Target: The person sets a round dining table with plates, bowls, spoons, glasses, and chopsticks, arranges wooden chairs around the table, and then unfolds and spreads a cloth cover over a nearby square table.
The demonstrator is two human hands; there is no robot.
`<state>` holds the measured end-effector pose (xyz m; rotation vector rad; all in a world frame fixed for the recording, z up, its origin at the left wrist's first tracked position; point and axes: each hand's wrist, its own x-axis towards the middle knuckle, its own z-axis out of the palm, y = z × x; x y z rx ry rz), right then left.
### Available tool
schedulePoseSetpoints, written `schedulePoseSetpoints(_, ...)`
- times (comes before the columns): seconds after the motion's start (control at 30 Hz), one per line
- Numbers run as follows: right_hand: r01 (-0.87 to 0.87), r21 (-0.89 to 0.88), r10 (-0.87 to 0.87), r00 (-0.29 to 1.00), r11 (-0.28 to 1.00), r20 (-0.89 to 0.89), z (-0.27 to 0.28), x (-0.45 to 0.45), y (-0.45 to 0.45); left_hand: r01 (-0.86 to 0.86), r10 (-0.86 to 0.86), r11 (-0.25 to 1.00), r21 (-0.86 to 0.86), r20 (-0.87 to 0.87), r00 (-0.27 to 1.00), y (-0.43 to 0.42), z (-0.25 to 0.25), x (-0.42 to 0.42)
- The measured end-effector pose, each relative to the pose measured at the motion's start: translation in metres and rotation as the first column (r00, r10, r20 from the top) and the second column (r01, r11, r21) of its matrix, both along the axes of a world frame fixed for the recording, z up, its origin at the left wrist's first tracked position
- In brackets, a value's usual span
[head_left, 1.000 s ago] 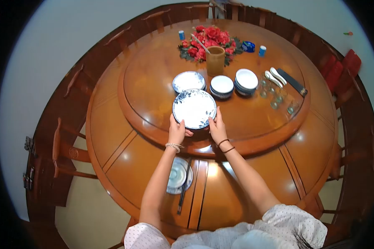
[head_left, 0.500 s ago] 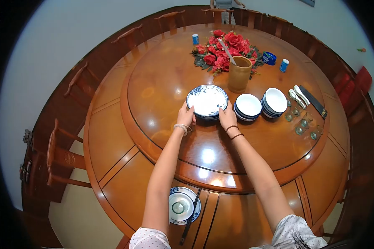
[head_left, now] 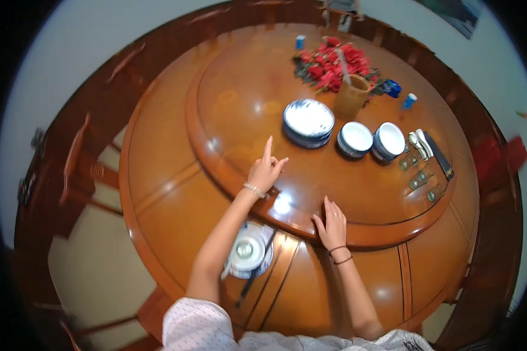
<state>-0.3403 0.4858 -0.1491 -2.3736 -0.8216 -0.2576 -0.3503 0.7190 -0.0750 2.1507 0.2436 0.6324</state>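
A stack of blue-and-white plates (head_left: 308, 120) rests on the raised wooden turntable (head_left: 234, 126), apart from both hands. My left hand (head_left: 264, 171) is over the turntable's near left part, index finger stretched out, nothing in it. To its right, my right hand (head_left: 332, 224) is at the turntable's near rim with fingers extended and nothing held. Two stacks of white bowls, a middle one (head_left: 356, 138) and a right one (head_left: 388, 140), stand beside the plates. Below my left hand, a place setting with a small bowl (head_left: 246, 250) and dark chopsticks (head_left: 250, 285) sits on the outer table.
Behind the plates stand a bamboo-coloured holder (head_left: 351, 96) and red flowers (head_left: 334, 61). Several small glasses (head_left: 418, 175), white spoons (head_left: 421, 143) and a dark bundle (head_left: 439, 155) lie at right. Wooden chairs (head_left: 76, 155) ring the table; a person (head_left: 345, 7) is at the far side.
Both hands have let go of the plate stack and drawn back toward me, leaving it on the turntable. The view has tilted and shifted.
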Motion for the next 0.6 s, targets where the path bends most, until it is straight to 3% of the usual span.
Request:
schedulePoseSetpoints(0.03, 0.014, -0.170, 0.014, 0.986, 0.985, 0.163, -0.007, -0.018, -0.009, 0.047, -0.053, 0.986, 0.158, 0.036, 0.998, -0.003, 0.002, -0.043)
schedulePoseSetpoints(0.07, 0.044, -0.321, 0.063, 0.947, 0.946, 0.316, -0.015, -0.038, -0.018, 0.020, -0.027, 0.993, 0.118, 0.058, 0.998, -0.008, 0.001, -0.089)
schedulePoseSetpoints(0.1, 0.016, -0.318, 0.066, 0.967, 0.948, 0.247, -0.015, -0.043, -0.016, -0.007, 0.000, 0.996, 0.088, 0.084, 0.996, -0.010, -0.004, -0.134)
schedulePoseSetpoints(0.17, 0.037, -0.357, 0.070, 0.957, 0.933, 0.283, -0.013, -0.045, -0.008, -0.193, 0.195, 0.981, -0.023, 0.119, 0.974, -0.020, -0.024, -0.222)
schedulePoseSetpoints(0.23, 0.038, -0.378, 0.080, 0.953, 0.925, 0.292, -0.022, -0.042, -0.005, -0.410, 0.412, 0.909, -0.071, 0.005, 0.911, -0.036, -0.046, -0.305)
schedulePoseSetpoints(0.3, 0.052, -0.406, 0.068, 0.959, 0.912, 0.274, -0.022, -0.038, -0.001, -0.593, 0.586, 0.747, -0.300, -0.122, 0.801, -0.058, -0.072, -0.364)
schedulePoseSetpoints(0.43, 0.030, -0.432, 0.067, 0.976, 0.901, 0.209, -0.016, -0.036, 0.013, -0.684, 0.636, 0.659, -0.312, -0.252, 0.729, -0.101, -0.072, -0.409)
schedulePoseSetpoints(0.57, -0.001, -0.445, 0.042, 0.996, 0.896, 0.084, -0.005, -0.035, 0.033, -0.546, 0.533, 0.838, -0.025, -0.178, 0.827, -0.109, -0.048, -0.385)
schedulePoseSetpoints(0.6, -0.014, -0.433, 0.030, 0.999, 0.901, 0.030, -0.001, -0.036, 0.038, -0.545, 0.537, 0.838, -0.025, -0.133, 0.833, -0.113, -0.041, -0.372)
